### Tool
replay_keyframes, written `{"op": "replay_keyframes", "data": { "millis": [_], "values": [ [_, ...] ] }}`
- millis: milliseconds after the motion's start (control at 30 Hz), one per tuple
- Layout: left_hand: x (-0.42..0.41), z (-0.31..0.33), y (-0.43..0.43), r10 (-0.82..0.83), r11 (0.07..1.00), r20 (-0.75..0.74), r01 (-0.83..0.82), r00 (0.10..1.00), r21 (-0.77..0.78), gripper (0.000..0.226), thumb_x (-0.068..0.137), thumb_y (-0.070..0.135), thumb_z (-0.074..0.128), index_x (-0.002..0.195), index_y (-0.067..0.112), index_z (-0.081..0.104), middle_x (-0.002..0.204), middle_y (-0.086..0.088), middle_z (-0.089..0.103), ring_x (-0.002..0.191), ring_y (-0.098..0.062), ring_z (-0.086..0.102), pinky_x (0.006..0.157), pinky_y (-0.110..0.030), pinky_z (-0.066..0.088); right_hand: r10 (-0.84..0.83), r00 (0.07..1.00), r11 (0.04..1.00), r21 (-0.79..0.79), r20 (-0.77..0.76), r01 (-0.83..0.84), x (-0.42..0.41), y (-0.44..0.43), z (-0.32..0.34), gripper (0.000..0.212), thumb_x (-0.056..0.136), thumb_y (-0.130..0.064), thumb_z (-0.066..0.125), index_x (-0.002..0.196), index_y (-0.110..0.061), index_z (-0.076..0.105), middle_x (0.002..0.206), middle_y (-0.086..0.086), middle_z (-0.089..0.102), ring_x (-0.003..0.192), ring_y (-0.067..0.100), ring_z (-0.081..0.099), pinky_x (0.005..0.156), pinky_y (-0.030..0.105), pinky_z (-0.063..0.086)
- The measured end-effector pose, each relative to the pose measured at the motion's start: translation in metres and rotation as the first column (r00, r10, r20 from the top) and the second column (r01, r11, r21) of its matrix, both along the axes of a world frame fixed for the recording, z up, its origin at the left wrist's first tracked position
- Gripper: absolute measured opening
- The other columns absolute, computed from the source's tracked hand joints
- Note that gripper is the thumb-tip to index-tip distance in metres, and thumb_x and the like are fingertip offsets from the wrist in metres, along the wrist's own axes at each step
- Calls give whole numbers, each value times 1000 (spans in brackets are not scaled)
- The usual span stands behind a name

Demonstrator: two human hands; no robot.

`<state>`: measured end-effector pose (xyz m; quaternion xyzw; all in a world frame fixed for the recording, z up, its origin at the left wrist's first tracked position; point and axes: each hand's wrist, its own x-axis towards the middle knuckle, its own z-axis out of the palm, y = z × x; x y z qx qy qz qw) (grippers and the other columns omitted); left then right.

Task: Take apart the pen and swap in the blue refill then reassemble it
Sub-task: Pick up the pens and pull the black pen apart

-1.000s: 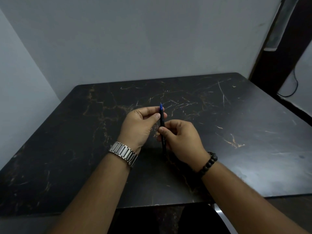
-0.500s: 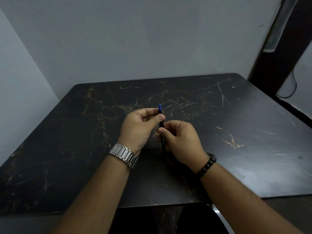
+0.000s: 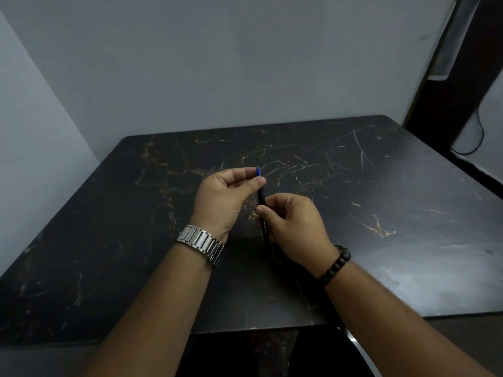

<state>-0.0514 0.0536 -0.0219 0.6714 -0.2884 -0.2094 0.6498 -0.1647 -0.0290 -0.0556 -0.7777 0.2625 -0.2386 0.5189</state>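
Seen from the head view: both hands raised over the middle of a dark desk (image 3: 408,240) veined with gold streaks and fine scratches.

Held between them, a dark pen (image 3: 263,213), roughly upright, tilted slightly, clear of the desk surface. Topped by a small blue tip (image 3: 258,171) poking out just above the left hand's fingers.

Left hand (image 3: 223,198): closed in a pinch at the pen's upper end, thumb and forefinger pressed to either side just below the blue tip, other fingers curled into the palm. Wrapped round that wrist, a silver metal-link watch (image 3: 201,242).

Right hand (image 3: 292,227): closed round the pen's lower barrel, thumb laid across the front, fingers folded behind. Faint pale lettering visible on the barrel just under the thumb, too small to read. Lower end of the pen lost against the dark desk and the heel of the hand. Round that wrist, a bracelet (image 3: 337,263) of dark round beads.

Hard to tell whether the blue tip belongs to a refill sliding into the barrel or to a part of the pen itself.

Behind the desk, a plain grey wall (image 3: 245,63); at far right, a dark door frame (image 3: 449,85) and a thin black cable (image 3: 475,144) hanging beside it.
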Motion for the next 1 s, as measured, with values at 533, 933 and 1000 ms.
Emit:
{"op": "replay_keyframes", "data": {
  "millis": [533, 933, 1000],
  "values": [
    [1, 0, -1, -31, 999, 7, 31, 999, 21, 22, 90, 4, 68, 111, 8, 75, 96, -3, 79, 72, 6, 70, 60, -6, 48, -21, 1000, 1000, 19, 20, 21, 1, -1, 0, 8, 94, -26, 67, 88, -32, 70, 78, -4, 75, 62, -1, 68, 59, 20, 51],
    [1, 1, 0, -152, 985, 13, 151, 988, 84, 28, 103, 8, 49, 118, 13, 72, 102, -1, 80, 91, 2, 72, 63, -3, 47, -27, 999, 999, 27, 26, 27, 1, 0, -1, 7, 93, -25, 70, 87, -28, 69, 70, -5, 72, 53, -6, 63, 50, 11, 45],
    [0, 1, -1, -89, 994, 29, 87, 996, 59, 22, 98, 8, 58, 113, 12, 74, 98, -1, 80, 80, 6, 71, 59, -2, 46, -37, 999, 999, 35, 24, 36, 1, -1, -1, 2, 92, -25, 70, 90, -26, 70, 74, -3, 73, 53, -6, 64, 50, 11, 46]
  ]
}}
